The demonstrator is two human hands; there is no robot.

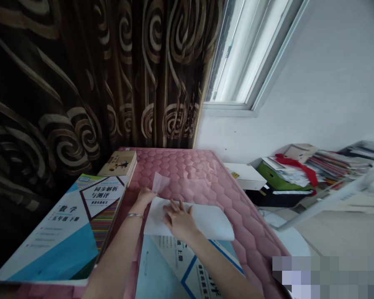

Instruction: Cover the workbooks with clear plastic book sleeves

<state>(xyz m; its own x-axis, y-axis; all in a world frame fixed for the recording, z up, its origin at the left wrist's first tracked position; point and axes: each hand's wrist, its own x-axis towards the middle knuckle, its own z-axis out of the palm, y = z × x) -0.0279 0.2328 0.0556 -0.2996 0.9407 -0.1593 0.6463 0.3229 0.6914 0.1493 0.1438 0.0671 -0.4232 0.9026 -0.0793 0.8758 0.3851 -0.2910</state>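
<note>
A workbook with a blue and white cover (162, 265) lies on the pink quilted surface below my hands. Across its far part is a blank white page (205, 220) with a curved far right edge. My right hand (180, 220) rests on this page, fingers spread and nothing gripped. At the page's far left corner, my left hand (146, 197), with a bracelet on the wrist, has its fingers drawn together at a piece of translucent film (160, 182) that stands up from the fingertips. The fingertips are small and partly hidden.
Left of my arm lies a stack of workbooks (65, 224), with smaller tan books (118, 162) behind it. The pink quilted pad (252, 241) meets a dark patterned curtain (156, 74). At the right are a white box (246, 176), piled papers (336, 166) and a pale slanted bar (324, 203).
</note>
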